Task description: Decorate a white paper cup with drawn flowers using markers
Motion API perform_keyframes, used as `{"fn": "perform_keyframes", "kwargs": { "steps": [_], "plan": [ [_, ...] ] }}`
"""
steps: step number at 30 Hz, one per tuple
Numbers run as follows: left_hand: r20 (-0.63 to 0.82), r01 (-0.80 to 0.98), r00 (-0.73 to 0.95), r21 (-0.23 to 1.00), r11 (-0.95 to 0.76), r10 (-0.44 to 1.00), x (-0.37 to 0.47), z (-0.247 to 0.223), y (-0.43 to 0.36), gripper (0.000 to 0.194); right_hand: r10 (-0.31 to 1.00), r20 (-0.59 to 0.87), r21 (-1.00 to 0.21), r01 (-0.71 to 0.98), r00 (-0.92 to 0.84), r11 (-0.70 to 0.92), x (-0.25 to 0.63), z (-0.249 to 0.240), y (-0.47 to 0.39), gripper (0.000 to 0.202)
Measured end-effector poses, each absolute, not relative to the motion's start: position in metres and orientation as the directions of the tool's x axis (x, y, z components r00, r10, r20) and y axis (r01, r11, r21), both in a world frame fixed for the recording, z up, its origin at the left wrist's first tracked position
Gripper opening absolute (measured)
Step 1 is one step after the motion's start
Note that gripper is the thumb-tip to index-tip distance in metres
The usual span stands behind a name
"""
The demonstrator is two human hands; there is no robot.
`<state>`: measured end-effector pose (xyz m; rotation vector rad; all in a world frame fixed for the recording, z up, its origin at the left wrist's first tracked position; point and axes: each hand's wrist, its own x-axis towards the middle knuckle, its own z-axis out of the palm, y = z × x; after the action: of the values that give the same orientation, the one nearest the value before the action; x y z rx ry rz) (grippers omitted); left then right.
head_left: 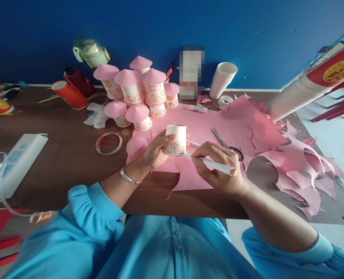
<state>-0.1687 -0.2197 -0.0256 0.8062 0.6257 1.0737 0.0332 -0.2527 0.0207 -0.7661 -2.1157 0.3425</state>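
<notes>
Head view showed the paper cup (pixel 175 135) raised in front of the body, above the near edge of the pink paper (pixel 201 121) on the tabletop (pixel 148 199), its wider end down and red and yellow-green flowers drawn low on its wall. The left hand (pixel 156 150) had its fingers curled round the cup, the thumb on the near face. The right hand (pixel 236 181) had its fingers closed in a writing pinch on a white marker (pixel 216 166), its tip at the cup's lower edge. Behind the cup showed a second white pen (pixel 192 143), though whether the left fingers touched it was hard to tell. The cup looked very light and dry, not slippery, but thin enough to dent; a gentle hold round the plain upper wall seemed best, clear of lines that might smear. The stiff, smooth marker could take a firmer pinch near its tip. Pink-roofed cups (pixel 156 87) stood beyond to the left, and scissors (pixel 218 136) lay open on the paper to the right
</notes>
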Motion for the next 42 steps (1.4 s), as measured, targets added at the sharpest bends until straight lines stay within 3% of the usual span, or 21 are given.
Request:
{"fn": "perform_keyframes", "kwargs": {
  "steps": [42],
  "plan": [
    [-0.033,-0.477,0.37,0.851,0.219,0.929,-0.1686,-0.0287,-0.2209,0.056,0.62,0.637,-0.512,0.348,-0.458,0.785,0.0303,0.0191,-0.2539,0.016]
  ]
}}
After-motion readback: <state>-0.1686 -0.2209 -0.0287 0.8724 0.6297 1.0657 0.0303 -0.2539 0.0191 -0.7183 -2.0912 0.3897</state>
